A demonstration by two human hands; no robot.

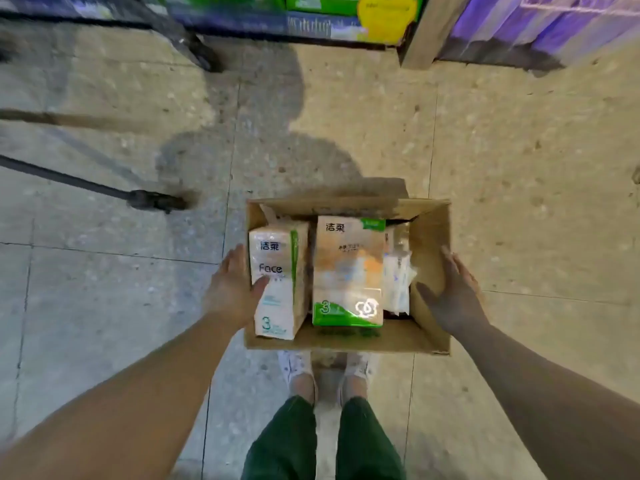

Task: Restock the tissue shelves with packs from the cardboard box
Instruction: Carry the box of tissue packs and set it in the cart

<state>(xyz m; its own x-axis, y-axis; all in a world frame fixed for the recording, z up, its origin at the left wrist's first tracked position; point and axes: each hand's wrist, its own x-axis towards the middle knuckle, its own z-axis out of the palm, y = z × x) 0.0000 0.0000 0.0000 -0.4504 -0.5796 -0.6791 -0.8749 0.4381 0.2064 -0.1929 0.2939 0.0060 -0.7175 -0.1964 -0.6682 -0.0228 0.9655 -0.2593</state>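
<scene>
Head view: my left hand (235,289) and right hand (457,292) grip opposite walls of the cardboard box (431,237), thumbs curled over the rim, which holds the upright tissue packs (348,271) above my shoes (298,372). Risk, as I judge it: the leftmost pack (277,282) leans over the rim and could tip out if the box tilts. Below lies speckled tiled floor (519,150); stocked shelves (311,26) stand ahead, a black stand leg (152,200) to the left.

Open cardboard box (429,306) holding seemingly three tissue packs (348,271).
</scene>
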